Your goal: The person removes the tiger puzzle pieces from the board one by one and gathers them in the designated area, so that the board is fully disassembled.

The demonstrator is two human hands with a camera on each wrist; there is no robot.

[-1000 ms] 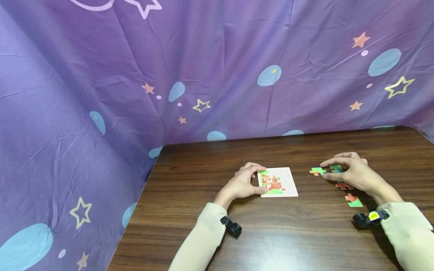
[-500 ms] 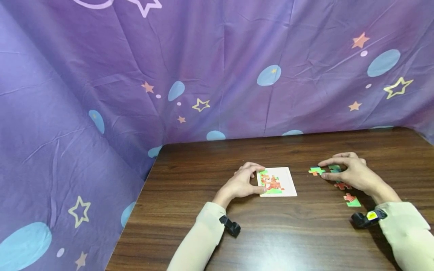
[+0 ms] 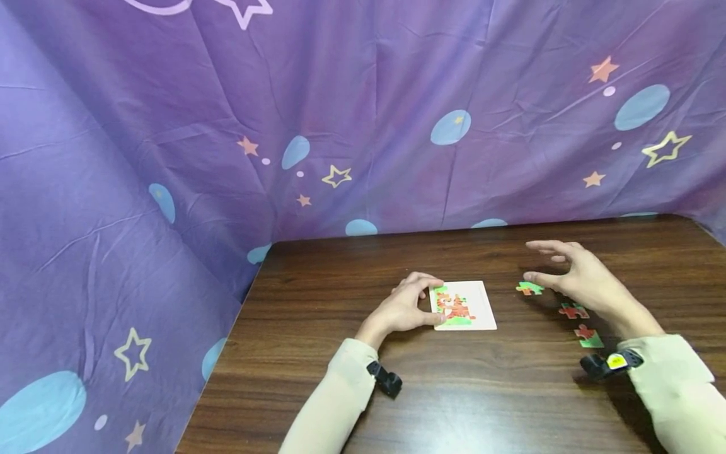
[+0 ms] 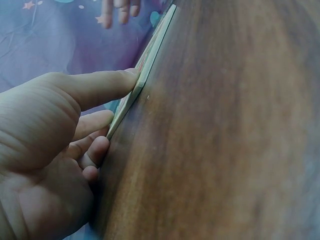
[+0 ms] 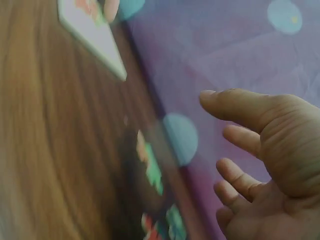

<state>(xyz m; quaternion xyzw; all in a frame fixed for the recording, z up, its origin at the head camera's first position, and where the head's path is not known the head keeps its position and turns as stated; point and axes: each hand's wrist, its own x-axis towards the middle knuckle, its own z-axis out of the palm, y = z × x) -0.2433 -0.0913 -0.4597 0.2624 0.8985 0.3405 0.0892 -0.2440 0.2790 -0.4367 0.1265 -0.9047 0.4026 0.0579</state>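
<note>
My left hand [image 3: 404,304] holds the left side of a white square puzzle board [image 3: 482,306], its thumb on the near corner and a forefinger at the far one. Joined jigsaw pieces [image 3: 455,307] with an orange-red and green picture fill the board's left part. My right hand [image 3: 590,280], thumb and fingers spread with nothing between them, hovers over loose pieces. Just below its thumb lies a green and orange jigsaw piece [image 3: 530,289]. The right wrist view shows a blue-green piece [image 5: 175,222] that the hand hides from the head view.
Nearer me on the right lie a red jigsaw piece [image 3: 573,311] and a red and green one [image 3: 590,337]. The brown wooden table [image 3: 317,302] meets a purple patterned cloth [image 3: 397,126] at its back and left edges.
My right hand has lifted away from the green and orange piece, its thumb and fingers spreading wider. That piece stays on the table. My left hand has kept its place on the board.
</note>
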